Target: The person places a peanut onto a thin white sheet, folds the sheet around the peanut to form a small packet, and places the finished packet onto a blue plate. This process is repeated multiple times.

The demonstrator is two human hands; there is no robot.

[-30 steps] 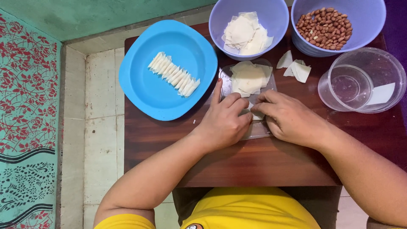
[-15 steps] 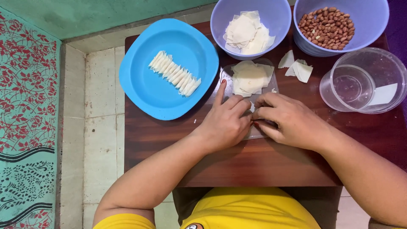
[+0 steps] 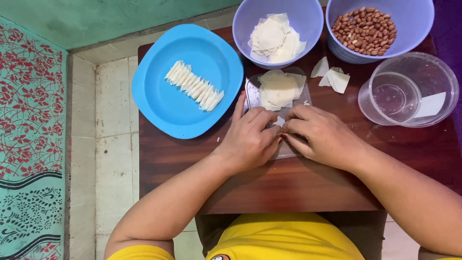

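My left hand (image 3: 252,139) and my right hand (image 3: 320,137) meet fingertip to fingertip over a clear plastic board (image 3: 252,91) on the wooden table (image 3: 308,188). Between the fingers a small white dough wrapper (image 3: 279,121) is pinched and mostly hidden. A stack of wrappers (image 3: 279,89) lies at the board's far end. A blue plate (image 3: 168,108) to the left carries a row of rolled white sticks (image 3: 195,86). Behind stand a purple bowl of wrappers (image 3: 274,36) and a purple bowl of peanuts (image 3: 368,29).
A clear plastic container with a little water (image 3: 409,91) stands at the right. Loose wrapper pieces (image 3: 332,77) lie beside the board. The table's left edge drops to a tiled floor (image 3: 113,159) and a patterned green mat (image 3: 29,144).
Both hands stay over the board; the fingertips have drawn closer together around the small wrapper. Nothing else on the table has moved.
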